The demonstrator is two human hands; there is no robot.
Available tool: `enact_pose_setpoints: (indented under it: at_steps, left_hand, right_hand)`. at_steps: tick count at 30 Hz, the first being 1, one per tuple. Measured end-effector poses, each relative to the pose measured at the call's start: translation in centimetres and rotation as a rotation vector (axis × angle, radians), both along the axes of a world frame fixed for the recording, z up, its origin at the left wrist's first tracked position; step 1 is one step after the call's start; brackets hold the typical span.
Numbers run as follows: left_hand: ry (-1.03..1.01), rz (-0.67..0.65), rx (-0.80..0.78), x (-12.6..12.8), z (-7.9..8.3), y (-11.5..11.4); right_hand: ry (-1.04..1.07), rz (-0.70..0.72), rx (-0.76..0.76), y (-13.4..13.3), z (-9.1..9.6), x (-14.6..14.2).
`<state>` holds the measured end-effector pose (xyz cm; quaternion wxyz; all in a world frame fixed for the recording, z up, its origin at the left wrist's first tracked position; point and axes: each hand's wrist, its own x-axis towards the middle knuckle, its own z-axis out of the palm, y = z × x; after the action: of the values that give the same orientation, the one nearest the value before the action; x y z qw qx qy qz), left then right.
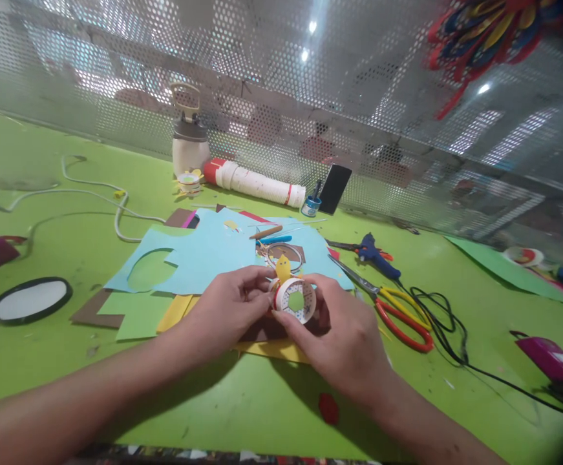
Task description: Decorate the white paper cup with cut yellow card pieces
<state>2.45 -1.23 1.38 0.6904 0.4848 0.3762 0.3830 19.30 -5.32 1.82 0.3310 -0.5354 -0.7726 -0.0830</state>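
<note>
Between my two hands is a small round paper craft (304, 313), like a shallow white cup with a patterned inside and a green centre. A yellow cut-out piece (284, 266) with small dark marks stands up at its top. The fingers of my left hand (233, 300) are pinched at its left side, beside a red edge. My right hand (342, 329) curves round the right side, with the thumb along the bottom. Light blue paper (203, 258) with shapes cut out lies beneath and behind my hands, on top of brown, green and yellow sheets.
Scissors (397, 313) and a blue glue gun (373, 252) with a black cord lie right. Behind stand a bottle (190, 145), a similar craft (189, 185), a white tube (256, 184), a blue jar (311, 206) and a phone (335, 188). A white oval (31, 300) lies left.
</note>
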Motion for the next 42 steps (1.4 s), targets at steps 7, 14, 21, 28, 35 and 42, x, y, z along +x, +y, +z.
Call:
enact_pose_setpoints:
  at_steps: [7,14,21,28,35,42]
  left_hand:
    - [-0.032,0.004,-0.071,0.05,0.14,0.05]
    - [-0.013,0.009,-0.012,-0.03,0.25,0.03]
    - [0.013,0.048,0.092,-0.13,0.05,0.03]
    - [0.006,0.008,0.052,-0.03,0.13,-0.25]
    - [-0.008,0.033,-0.008,0.18,0.41,-0.48]
    - [-0.073,0.028,0.022,0.39,0.71,-0.64]
  right_hand:
    - [0.012,-0.015,-0.007,0.01,0.03,-0.05]
    - [-0.023,-0.013,-0.008,-0.07,-0.11,0.14]
    - [0.001,0.023,0.031,-0.18,-0.20,0.03]
    - [0.003,-0.004,-0.004,-0.11,-0.09,-0.12]
    - [0.027,-0.020,-0.012,-0.19,0.10,-0.10]
    - [0.030,-0.037,-0.024,-0.19,0.01,-0.06]
